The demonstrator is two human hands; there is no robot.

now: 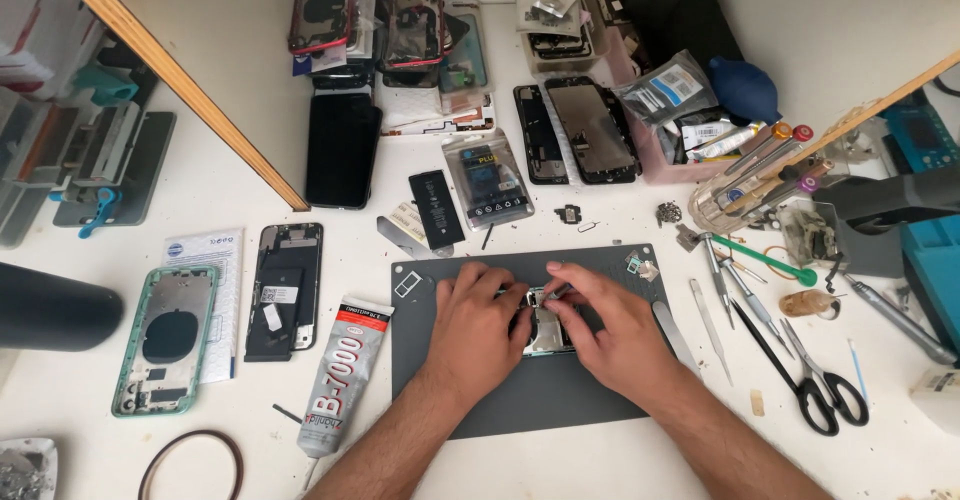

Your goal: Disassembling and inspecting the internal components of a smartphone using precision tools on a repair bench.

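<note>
Opened phone: lies on the grey work mat at the middle of the bench, mostly covered by both hands.
Left hand: rests on the phone's left side, fingers curled together and pressing down on its top edge.
Right hand: lies over the phone's right side, fingers pinching slim metal tweezers whose tip meets the phone's upper part.
Mat surroundings: a small card tray at the upper left corner of the mat.
Left of mat: glue tube, black phone frame, green rear housing.
Right of mat: black-handled scissors, a metal pry tool, screwdrivers.
Behind mat: phone battery, bagged part, display assembly.
</note>
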